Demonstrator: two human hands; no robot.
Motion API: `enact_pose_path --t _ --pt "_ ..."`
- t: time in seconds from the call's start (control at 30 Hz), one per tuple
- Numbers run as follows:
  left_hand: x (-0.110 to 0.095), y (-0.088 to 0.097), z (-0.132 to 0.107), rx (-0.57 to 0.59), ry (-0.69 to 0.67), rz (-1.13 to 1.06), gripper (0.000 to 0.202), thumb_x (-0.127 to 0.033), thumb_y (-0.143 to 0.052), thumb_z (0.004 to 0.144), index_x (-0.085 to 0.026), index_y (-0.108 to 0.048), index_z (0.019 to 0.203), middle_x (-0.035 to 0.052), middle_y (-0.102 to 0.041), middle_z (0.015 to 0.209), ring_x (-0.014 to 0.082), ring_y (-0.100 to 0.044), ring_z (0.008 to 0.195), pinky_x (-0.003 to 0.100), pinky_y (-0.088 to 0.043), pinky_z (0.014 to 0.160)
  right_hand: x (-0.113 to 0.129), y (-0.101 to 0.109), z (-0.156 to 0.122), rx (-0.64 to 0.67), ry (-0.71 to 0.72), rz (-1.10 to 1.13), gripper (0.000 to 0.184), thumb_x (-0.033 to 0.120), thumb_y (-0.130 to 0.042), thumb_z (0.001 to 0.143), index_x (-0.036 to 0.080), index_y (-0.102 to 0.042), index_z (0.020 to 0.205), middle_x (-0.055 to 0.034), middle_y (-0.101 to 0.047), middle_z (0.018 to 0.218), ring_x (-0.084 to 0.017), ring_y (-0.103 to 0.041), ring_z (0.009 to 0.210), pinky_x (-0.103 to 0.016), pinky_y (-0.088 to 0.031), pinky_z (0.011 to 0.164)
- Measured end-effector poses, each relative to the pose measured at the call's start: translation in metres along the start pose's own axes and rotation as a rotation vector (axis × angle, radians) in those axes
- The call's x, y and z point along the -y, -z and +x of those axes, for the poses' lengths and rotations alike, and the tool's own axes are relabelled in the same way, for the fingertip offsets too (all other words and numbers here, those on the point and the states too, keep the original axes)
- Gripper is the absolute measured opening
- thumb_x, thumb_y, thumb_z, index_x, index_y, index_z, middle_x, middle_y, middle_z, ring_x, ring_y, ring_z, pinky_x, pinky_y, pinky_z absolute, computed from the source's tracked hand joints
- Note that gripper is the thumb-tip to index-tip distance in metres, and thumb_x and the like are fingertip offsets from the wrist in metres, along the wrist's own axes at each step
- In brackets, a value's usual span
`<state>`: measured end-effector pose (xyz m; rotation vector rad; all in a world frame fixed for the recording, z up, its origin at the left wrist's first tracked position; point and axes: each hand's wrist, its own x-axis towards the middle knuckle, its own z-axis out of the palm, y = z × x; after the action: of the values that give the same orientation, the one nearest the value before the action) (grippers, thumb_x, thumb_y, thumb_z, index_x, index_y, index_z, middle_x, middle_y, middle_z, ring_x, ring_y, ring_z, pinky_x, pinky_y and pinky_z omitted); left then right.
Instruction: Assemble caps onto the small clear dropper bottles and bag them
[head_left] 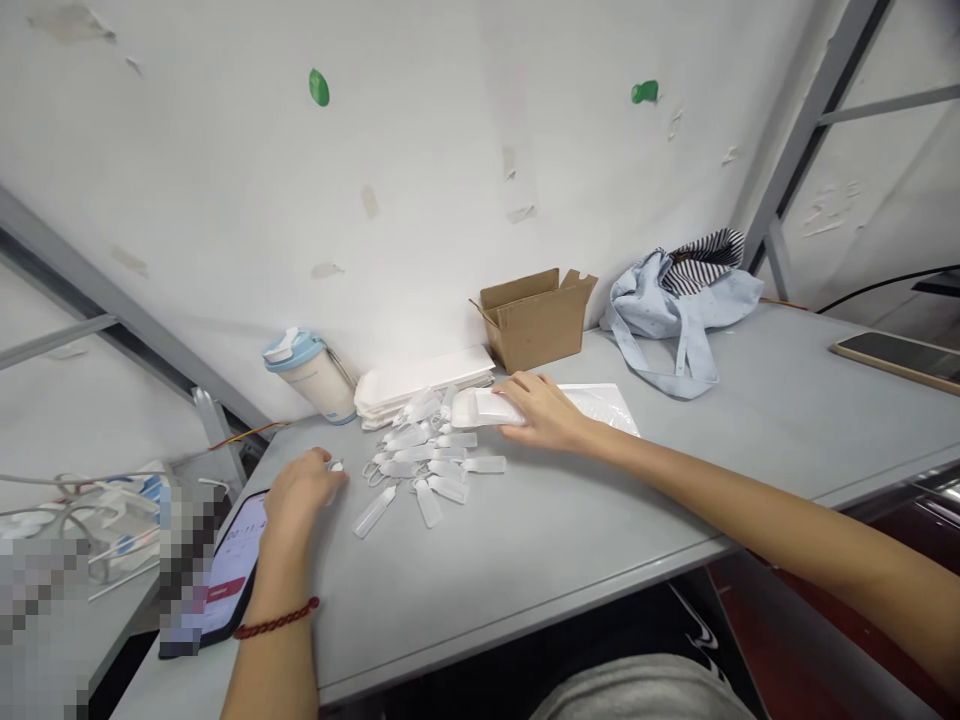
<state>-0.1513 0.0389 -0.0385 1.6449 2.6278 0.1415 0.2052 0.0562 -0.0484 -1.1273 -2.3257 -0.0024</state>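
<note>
A heap of several small white plastic pieces lies on the grey table. My left hand, with a red cord at the wrist, rests left of the heap, its fingers curled round one small white piece. My right hand reaches across the table and grips a white moulded tray at the heap's far side. A clear plastic bag lies under and behind that hand.
A stack of white trays and a lidded cup stand by the wall. An open cardboard box and a blue cloth bag sit further right. One phone lies at the left edge, another at far right.
</note>
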Motion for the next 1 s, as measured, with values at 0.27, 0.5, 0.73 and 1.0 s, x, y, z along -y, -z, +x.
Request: enact_pose_path --t 0.27,0.5,0.73,1.0 --pt "-0.015 0.012 -0.014 -0.128 -0.083 -0.496 0.047 -0.028 -0.066 0.059 -0.016 -0.058 0.103 0.006 -0.065 0.068 0.031 -0.066 0.067 0.046 -0.049 0.071 0.0 0.0 0.001 -0.01 0.015 0.011 0.037 0.034 -0.057 0.078 0.018 -0.052 0.111 -0.0107 -0.057 0.103 -0.026 -0.05 0.094 -0.04 -0.036 0.083" --pt "-0.071 0.02 -0.053 -0.089 -0.292 -1.515 0.047 -0.027 -0.077 0.058 -0.016 -0.056 0.099 -0.0005 -0.065 0.073 0.0132 -0.065 0.064 0.029 -0.053 0.074 0.004 -0.002 0.0 0.003 0.004 0.049 0.04 0.034 -0.059 0.077 0.016 -0.052 0.112 -0.011 -0.057 0.105 -0.026 -0.05 0.097 -0.04 -0.036 0.085" --pt "-0.104 -0.002 -0.075 0.016 -0.308 -1.548 0.043 -0.027 -0.079 0.059 -0.018 -0.049 0.089 -0.0004 -0.068 0.072 0.0136 -0.065 0.067 0.029 -0.052 0.072 0.005 -0.005 -0.001 -0.01 0.025 0.059 0.041 0.035 -0.059 0.077 0.017 -0.052 0.113 -0.0116 -0.057 0.107 -0.027 -0.05 0.1 -0.041 -0.035 0.086" --pt "-0.115 -0.018 -0.081 0.048 -0.336 -1.393 0.029 -0.037 -0.073 0.064 -0.017 -0.056 0.075 0.0008 -0.066 0.07 0.0136 -0.06 0.062 0.026 -0.047 0.065 0.011 -0.003 -0.001 -0.038 0.054 0.068 0.04 0.034 -0.059 0.076 0.017 -0.052 0.112 -0.0105 -0.058 0.103 -0.026 -0.05 0.099 -0.038 -0.036 0.083"
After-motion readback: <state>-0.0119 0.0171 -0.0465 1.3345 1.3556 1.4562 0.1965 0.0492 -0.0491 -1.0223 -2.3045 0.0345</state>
